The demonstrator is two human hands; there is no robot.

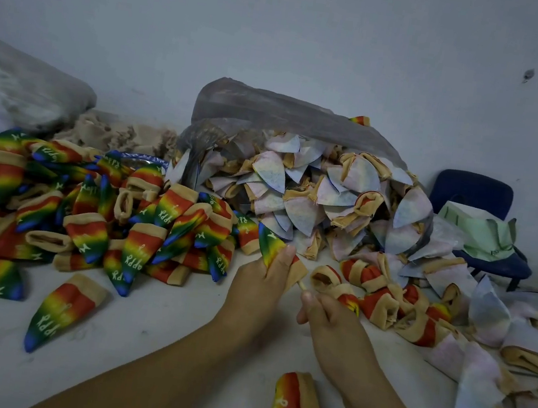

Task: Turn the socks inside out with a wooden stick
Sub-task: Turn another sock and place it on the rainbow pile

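My left hand (258,283) grips a rainbow sock (270,244) with a tan cuff, its pointed toe aimed up and left. A short piece of the wooden stick (301,286) shows between the sock's cuff and my right hand (331,319), which grips the stick's other end; the rest of the stick is hidden inside the sock and my fist. A rainbow-side-out pile of socks (86,212) lies to the left. Pale, inside-out socks (313,196) spill from a grey plastic bag (274,107) behind my hands.
One rainbow sock (296,405) lies near my right forearm, another (58,312) at front left. Partly turned socks (385,299) lie to the right. A blue chair (475,198) with green cloth stands at the back right by the wall.
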